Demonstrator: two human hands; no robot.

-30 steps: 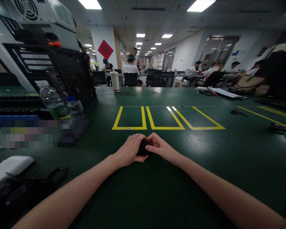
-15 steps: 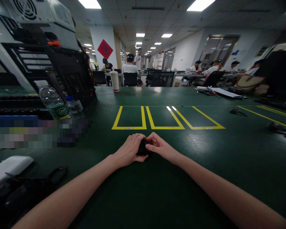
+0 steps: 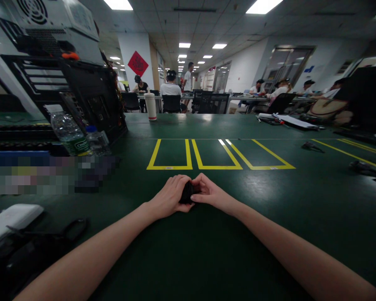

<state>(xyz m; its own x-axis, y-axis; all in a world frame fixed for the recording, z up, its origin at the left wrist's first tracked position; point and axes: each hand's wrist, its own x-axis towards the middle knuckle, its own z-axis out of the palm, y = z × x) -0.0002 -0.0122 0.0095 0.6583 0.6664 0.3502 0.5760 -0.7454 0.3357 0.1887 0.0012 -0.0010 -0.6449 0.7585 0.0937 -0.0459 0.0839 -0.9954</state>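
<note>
A small black object (image 3: 186,193), dark and rounded, sits between my two hands just above or on the green tabletop. Its kind is hard to make out, since fingers cover much of it. My left hand (image 3: 171,194) wraps over it from the left, fingers on top and thumb beneath its near side. From the right, my right hand (image 3: 210,193) pinches at its edge with curled fingers and thumb. Both hands are close together, just short of the yellow tape outlines (image 3: 169,168).
At left, a computer case (image 3: 94,96) stands behind a large clear bottle (image 3: 69,131) and a smaller blue-capped one (image 3: 97,141). A white tumbler (image 3: 150,106) is farther back. Black cables (image 3: 44,251) lie near left; papers (image 3: 297,121) lie far right. People sit at distant desks.
My hands stay almost in place around the black object, with only a slight shift of the right thumb. In the background, a standing person has moved a little to the right.
</note>
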